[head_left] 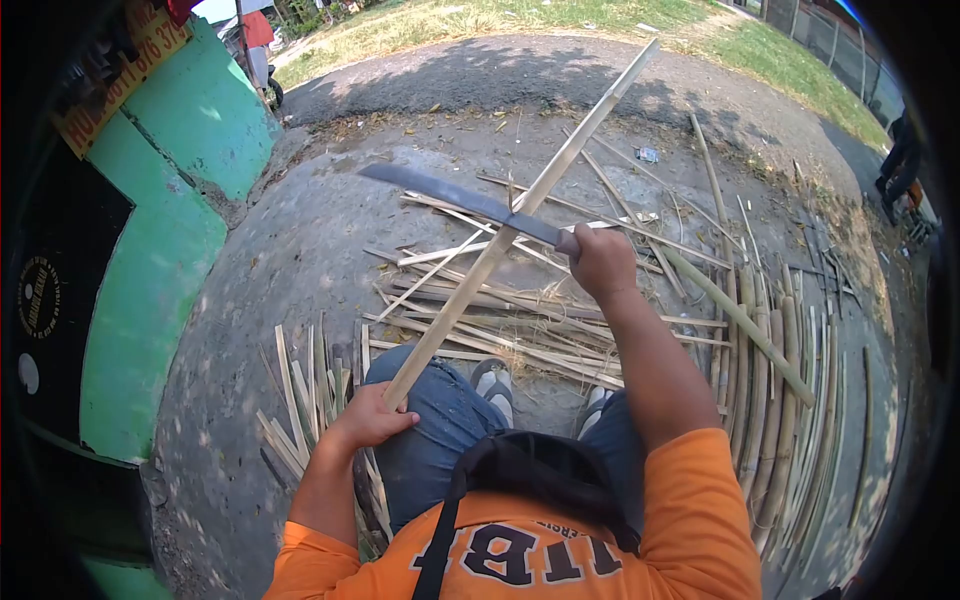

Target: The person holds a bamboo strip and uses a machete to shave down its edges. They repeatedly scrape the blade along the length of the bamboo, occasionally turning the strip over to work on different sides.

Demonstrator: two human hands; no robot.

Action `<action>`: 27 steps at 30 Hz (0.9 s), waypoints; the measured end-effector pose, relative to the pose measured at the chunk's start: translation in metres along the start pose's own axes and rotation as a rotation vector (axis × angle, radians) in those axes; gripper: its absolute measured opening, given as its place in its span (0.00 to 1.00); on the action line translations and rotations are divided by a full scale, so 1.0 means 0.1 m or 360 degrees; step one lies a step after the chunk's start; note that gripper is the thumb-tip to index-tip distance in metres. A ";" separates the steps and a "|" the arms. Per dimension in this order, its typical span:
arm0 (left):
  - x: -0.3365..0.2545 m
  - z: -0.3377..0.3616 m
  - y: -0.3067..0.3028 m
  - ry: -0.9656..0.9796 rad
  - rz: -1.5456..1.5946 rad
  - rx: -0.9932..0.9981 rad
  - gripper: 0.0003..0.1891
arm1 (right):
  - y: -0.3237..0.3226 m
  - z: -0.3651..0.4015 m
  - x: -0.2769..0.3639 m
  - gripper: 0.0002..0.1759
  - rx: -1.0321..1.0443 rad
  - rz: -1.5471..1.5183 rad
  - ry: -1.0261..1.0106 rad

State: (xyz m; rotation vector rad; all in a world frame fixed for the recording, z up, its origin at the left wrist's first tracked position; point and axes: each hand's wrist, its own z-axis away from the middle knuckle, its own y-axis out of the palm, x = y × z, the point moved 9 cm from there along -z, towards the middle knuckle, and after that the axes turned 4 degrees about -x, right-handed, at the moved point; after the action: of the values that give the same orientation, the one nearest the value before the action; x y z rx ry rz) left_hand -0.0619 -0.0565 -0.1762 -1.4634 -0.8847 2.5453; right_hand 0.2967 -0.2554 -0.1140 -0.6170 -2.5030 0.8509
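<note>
My right hand [603,262] is wrapped round the handle of a machete [440,188], whose dark blade points to the left. The blade crosses a long pale bamboo strip [470,285] about halfway along it, with its edge right at the strip. Near my left thigh, my left hand [372,417] grips the lower end of that strip. From there the strip slants up and away to the right, over the ground. Beneath it lies a loose pile of split bamboo strips [500,312], just beyond my shoes.
Long bamboo poles [775,400] lie in a bundle along my right side. More cut strips [300,380] lean at my left. A green wall [150,300] stands at the far left. At the right edge is another person's leg [898,165].
</note>
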 end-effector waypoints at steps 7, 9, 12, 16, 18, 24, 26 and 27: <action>-0.06 -0.07 -0.01 0.0007 0.0072 0.0091 0.15 | 0.07 0.09 -0.47 0.08 0.0237 0.0119 0.0368; -0.06 -0.02 0.01 -0.0046 0.0093 0.0090 0.15 | 0.03 0.07 -0.45 0.07 0.0271 0.0059 0.0430; -0.12 0.02 0.00 -0.0096 0.0075 0.0067 0.16 | -0.02 0.02 -0.38 0.08 0.0237 -0.0034 0.0493; -0.10 0.04 -0.08 -0.0032 0.0043 0.0132 0.18 | -0.19 -0.07 -0.36 0.09 0.0048 -0.0198 0.0419; -0.04 0.09 -0.11 -0.0068 0.0079 0.0191 0.18 | -0.27 -0.10 -0.32 0.10 0.0032 -0.0218 0.0419; 0.01 0.37 -0.20 -0.0087 0.0135 0.0319 0.23 | -0.56 -0.17 -0.01 0.11 -0.0068 -0.0280 0.0268; 0.04 0.46 -0.25 -0.0187 0.0175 0.0264 0.26 | -0.65 -0.19 0.11 0.11 -0.0095 -0.0256 0.0184; 0.03 0.50 -0.33 -0.0207 -0.0076 0.0150 0.28 | -0.71 -0.20 0.19 0.11 -0.0119 -0.0244 0.0140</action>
State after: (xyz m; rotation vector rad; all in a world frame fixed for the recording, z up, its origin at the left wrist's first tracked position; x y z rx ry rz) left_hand -0.1113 -0.0507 -0.1423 -1.2485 -0.7926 2.6322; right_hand 0.2730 -0.2867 -0.0492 -0.4688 -2.4745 0.6630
